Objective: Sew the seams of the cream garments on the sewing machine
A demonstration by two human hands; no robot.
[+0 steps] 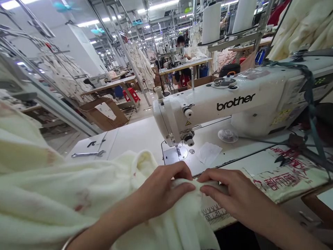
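Pale yellow fleecy fabric with faint reddish prints spreads over the left and front of the sewing table. My left hand pinches a folded edge of it between thumb and fingers. Close beside it, my right hand pinches the same edge, with the fingertips of both hands nearly touching. Both hands are in front of the white sewing machine, nearer to me than its needle and metal plate. A printed ruler scale shows on the table edge below my right hand.
On the table lie a wrench, a clear bobbin-like disc, a white scrap and dark snips. Thread cones stand behind the machine. A cardboard box is beyond the table; a person sits farther back.
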